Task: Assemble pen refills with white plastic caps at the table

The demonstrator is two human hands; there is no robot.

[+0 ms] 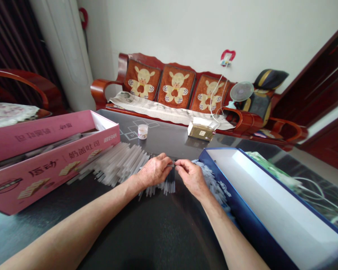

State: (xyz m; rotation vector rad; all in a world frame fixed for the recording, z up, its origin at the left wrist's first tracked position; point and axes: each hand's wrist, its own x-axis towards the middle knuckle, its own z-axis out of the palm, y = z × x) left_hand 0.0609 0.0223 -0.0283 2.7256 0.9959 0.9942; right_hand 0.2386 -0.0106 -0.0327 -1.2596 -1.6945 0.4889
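Observation:
My left hand (155,170) and my right hand (192,177) meet above the dark table, fingertips nearly touching. Both pinch a short, thin plastic tube (172,165), which spans the small gap between them. Beside and partly behind my left hand spreads a pile of long translucent straw-like tubes (124,161). Shorter thin tubes (169,186) lie in a row just below my hands. Right of my right hand is a heap of pale bluish plastic pieces (211,178), resting against a blue box; their exact shape is unclear.
A pink carton (59,157) holding more tubes stands on the left. The open blue box (273,187) takes up the right side. Farther back are a small white cup (142,132) and a tissue box (201,132). Green packaging (273,170) and white cables (315,191) lie far right.

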